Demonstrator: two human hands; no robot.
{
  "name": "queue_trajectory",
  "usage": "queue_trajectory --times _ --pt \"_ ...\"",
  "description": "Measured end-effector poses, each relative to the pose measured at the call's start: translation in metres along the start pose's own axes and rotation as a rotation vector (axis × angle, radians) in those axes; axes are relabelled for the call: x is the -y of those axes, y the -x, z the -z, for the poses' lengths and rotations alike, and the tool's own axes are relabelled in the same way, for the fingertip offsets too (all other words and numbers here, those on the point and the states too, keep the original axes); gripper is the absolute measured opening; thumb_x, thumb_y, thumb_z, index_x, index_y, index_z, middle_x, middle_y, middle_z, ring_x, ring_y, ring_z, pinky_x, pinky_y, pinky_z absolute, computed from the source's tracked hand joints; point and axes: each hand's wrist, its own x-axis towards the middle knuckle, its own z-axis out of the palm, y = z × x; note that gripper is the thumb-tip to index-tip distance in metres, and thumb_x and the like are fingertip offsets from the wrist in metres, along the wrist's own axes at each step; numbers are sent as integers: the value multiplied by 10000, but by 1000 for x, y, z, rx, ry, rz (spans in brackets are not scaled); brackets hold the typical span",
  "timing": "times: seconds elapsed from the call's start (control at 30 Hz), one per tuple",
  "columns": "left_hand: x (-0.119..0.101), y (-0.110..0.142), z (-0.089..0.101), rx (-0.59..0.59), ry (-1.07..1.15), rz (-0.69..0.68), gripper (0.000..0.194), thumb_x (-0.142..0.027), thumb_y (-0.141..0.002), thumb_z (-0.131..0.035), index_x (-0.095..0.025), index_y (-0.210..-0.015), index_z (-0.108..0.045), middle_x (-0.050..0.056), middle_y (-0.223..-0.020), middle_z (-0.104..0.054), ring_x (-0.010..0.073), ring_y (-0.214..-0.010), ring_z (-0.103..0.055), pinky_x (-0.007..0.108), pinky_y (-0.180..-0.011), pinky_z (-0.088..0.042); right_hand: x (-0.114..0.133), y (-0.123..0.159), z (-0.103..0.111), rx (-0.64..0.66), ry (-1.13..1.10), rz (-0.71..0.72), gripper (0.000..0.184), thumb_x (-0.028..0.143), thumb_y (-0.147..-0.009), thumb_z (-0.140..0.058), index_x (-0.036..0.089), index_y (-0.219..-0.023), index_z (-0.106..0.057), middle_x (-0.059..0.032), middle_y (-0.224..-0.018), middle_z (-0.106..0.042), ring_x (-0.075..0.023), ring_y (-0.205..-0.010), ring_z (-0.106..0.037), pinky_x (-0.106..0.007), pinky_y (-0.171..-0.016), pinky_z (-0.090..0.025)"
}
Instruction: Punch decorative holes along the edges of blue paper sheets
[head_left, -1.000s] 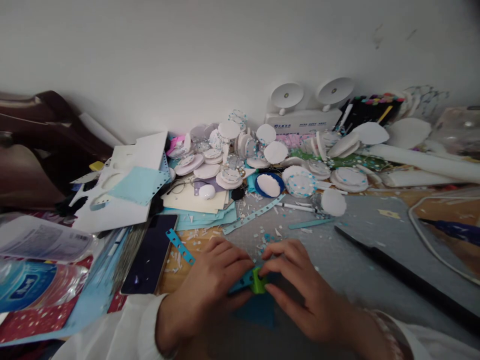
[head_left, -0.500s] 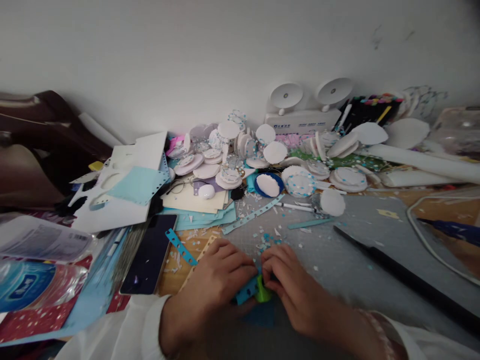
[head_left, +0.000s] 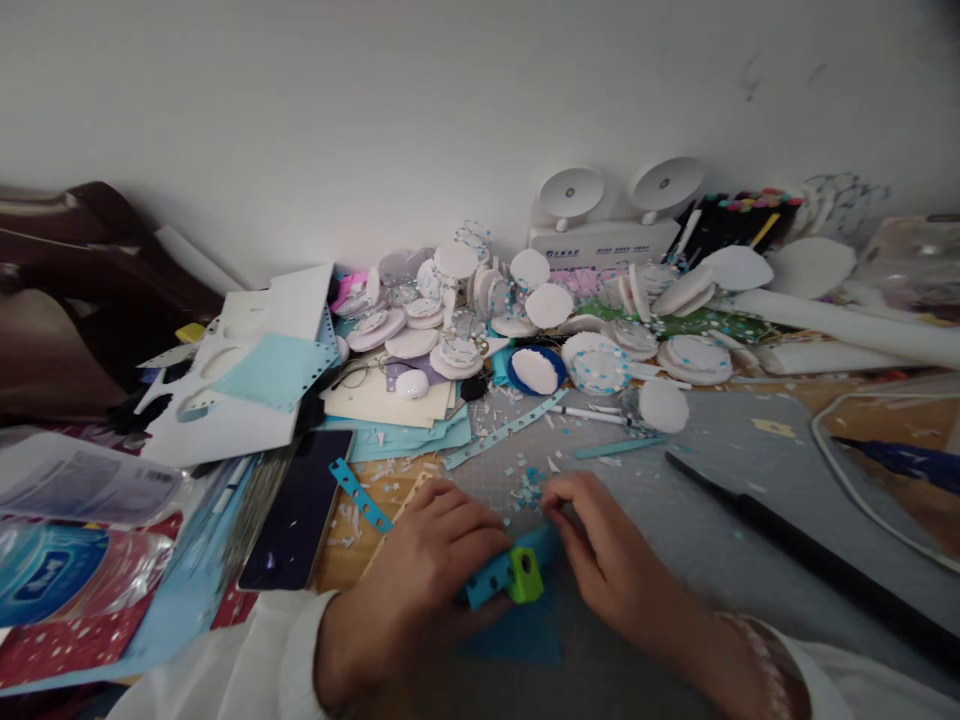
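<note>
My left hand (head_left: 427, 560) is closed around a blue paper strip (head_left: 484, 585) with punched holes along it. At its fingertips sits a small green craft punch (head_left: 526, 576) with a round dark button, and the strip passes through it. To the right of the punch, my right hand (head_left: 611, 550) pinches the strip's free end between thumb and fingers. Beneath the hands lies a blue paper sheet (head_left: 517, 640) on the grey cutting mat (head_left: 720, 520). Small blue and white paper cutouts (head_left: 529, 485) are scattered just beyond the fingers.
A punched blue strip (head_left: 360, 492) and a phone (head_left: 300, 510) lie left of my hands. On the right are a long black tool (head_left: 795, 540) and a white cable (head_left: 847, 470). White discs (head_left: 547, 305) with beaded strands crowd the back, before a white two-headed lamp (head_left: 604, 240).
My right hand has moved off the green punch, slightly to the right, and now pinches the strip's end. The punch's dark button shows clearly. My left hand stays nearly in place.
</note>
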Motion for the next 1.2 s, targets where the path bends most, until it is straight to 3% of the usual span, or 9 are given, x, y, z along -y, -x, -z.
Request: queue_trajectory --times 0.1,0.2,0.37,0.57,0.7,0.83,0.97,1.2 --pt "0 4 3 -63 63 24 202 -232 -821 -736 -182 -993 -643 28 -939 -719 196 -841 -635 355 -820 -411 -2 -2 7 -9 62 40 335 -1 -899 -369 228 -1100 -508 -96 -1098 -561 -242 -1062 -537 -437 -919 -452" --pt "0 8 0 -137 172 86 241 -279 -775 -790 -183 -959 -667 38 -920 -715 201 -829 -636 336 -773 -453 7 1 15 2 -37 106 367 29 -878 -435 241 -1170 -502 -98 -1169 -560 -236 -1137 -533 -404 -972 -448" --pt "-2 8 -8 -246 350 259 287 -415 -793 -766 -164 -912 -695 61 -873 -715 202 -817 -658 299 -729 -502 21 7 12 175 -154 166 585 185 -784 -681 237 -1312 -436 -96 -1226 -591 -247 -1142 -570 -367 -983 -478" --pt "-6 -1 -7 -82 399 271 376 -364 -1006 -458 -145 -817 -698 54 -768 -688 167 -721 -634 271 -681 -482 17 8 6 85 -163 -27 298 335 -832 -685 234 -1097 -593 -70 -1030 -682 -234 -948 -655 -330 -822 -541" --pt "-4 -1 -8 -74 385 236 315 -331 -995 -493 -151 -852 -709 56 -786 -687 172 -754 -641 269 -714 -485 17 5 8 177 -313 -171 383 473 -788 -716 225 -1067 -630 -56 -992 -683 -236 -908 -650 -321 -770 -544" --pt "-4 1 -5 -130 394 270 307 -271 -1004 -451 -150 -821 -666 50 -775 -673 166 -739 -630 262 -690 -477 15 4 7 161 -499 -320 310 455 -813 -686 216 -998 -618 -31 -906 -635 -199 -852 -612 -296 -752 -522" --pt "-6 1 0 -194 402 325 303 -264 -1004 -441 -152 -791 -625 33 -732 -639 153 -696 -605 252 -656 -463 12 4 6 163 -673 -378 320 441 -773 -716 213 -952 -580 -9 -842 -566 -172 -782 -569 -265 -673 -505" --pt "-4 3 -5 -175 408 274 238 -230 -990 -475 -163 -834 -642 37 -793 -679 162 -765 -628 257 -705 -465 15 2 9 211 -577 -368 375 382 -733 -760 212 -1041 -628 -37 -940 -632 -215 -895 -602 -316 -785 -518"
